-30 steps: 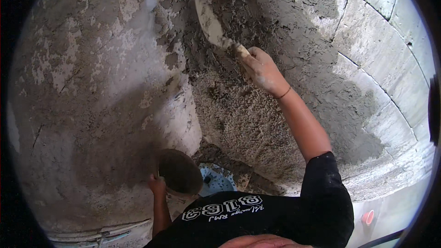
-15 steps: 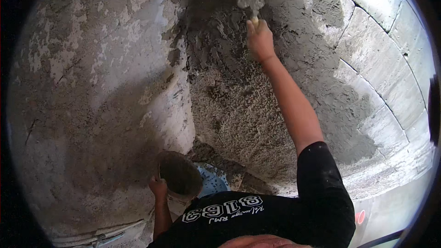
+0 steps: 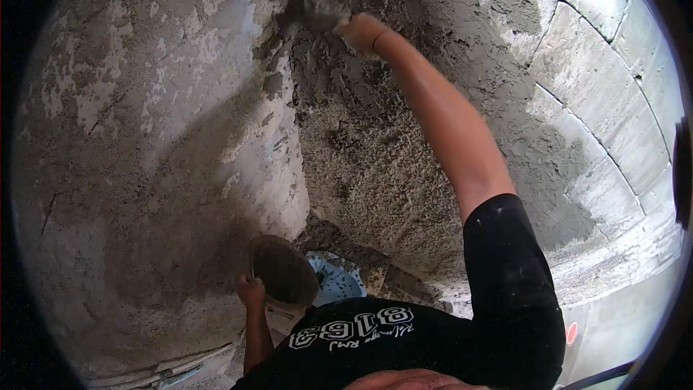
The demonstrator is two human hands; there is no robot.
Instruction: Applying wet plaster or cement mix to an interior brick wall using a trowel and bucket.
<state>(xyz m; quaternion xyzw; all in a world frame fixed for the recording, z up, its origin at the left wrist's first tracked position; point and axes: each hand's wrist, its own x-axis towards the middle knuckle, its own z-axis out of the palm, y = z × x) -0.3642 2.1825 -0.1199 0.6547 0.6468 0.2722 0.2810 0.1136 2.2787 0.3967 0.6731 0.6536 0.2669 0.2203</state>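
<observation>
At the top, close to the corner, a trowel (image 3: 327, 6) lies with its mortar-smeared blade against the wet wall, blurred by movement. My right hand (image 3: 363, 35) is closed round its handle, the arm stretched far up. Low on the left, my left hand (image 3: 251, 292) grips the rim of a round bucket (image 3: 285, 274), which is tilted so that its dark inside shows. Wet grey mortar (image 3: 346, 65) covers the upper part of the wall in front of me, and rough, pebbly plaster (image 3: 375, 173) shows below it.
A stained, patchy wall (image 3: 144, 137) stands at the left and meets the mortared one in a corner. Pale blocks with dark joints (image 3: 585, 65) lie at the right. Behind the bucket is a light blue basin (image 3: 336, 274) spotted with mortar.
My right hand has swung left toward the corner, and the trowel blade has turned from pointing up to pointing left. The left hand and bucket have barely moved.
</observation>
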